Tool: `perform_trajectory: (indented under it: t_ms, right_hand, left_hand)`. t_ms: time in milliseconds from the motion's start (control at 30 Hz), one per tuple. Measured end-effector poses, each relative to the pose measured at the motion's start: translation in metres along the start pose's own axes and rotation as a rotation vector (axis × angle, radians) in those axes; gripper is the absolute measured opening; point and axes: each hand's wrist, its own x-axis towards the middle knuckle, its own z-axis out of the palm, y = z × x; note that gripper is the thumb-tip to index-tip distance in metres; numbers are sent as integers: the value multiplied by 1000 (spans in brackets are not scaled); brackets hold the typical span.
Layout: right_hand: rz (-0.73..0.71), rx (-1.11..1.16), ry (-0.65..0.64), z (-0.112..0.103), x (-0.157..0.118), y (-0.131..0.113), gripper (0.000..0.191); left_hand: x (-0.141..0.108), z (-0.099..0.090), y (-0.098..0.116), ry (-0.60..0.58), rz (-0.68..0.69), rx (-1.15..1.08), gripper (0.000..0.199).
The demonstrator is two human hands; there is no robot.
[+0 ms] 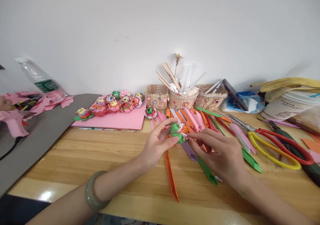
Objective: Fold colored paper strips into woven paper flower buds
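Observation:
Between my hands, over the middle of the table, is a small folded paper flower (175,128) with green, white and orange parts. My left hand (158,138) pinches its green side between thumb and fingers. At the flower's right edge, the fingertips of my right hand (220,151) are closed on its white and orange paper tips. Folded paper strips (192,118) in orange, pink, green and lilac lie spread behind and under my hands. One orange strip (171,178) points toward the front edge. My right palm hides some of the strips.
Finished paper flowers (114,106) sit on pink paper (120,121) at the back left. Small baskets (156,97) stand along the wall. Scissors (275,145) with red and yellow handles lie at right. Far left are a bottle (40,77), a pink glue gun (13,121) and another person's hand (5,103).

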Motion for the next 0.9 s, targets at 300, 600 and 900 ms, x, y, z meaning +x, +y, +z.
perform_trajectory:
  t_ms: [300,600,900]
  right_hand:
    - [-75,42,-19,0,0,-2,21]
    - [-60,193,-47,-3,2,-5,25]
    - [242,328,78,-9,7,1,19]
  left_hand:
    - [0,2,3,72,-33,-45,37]
    - [-1,5,10,92,-95,-181,35]
    - [1,0,8,24,-242,-332,30]
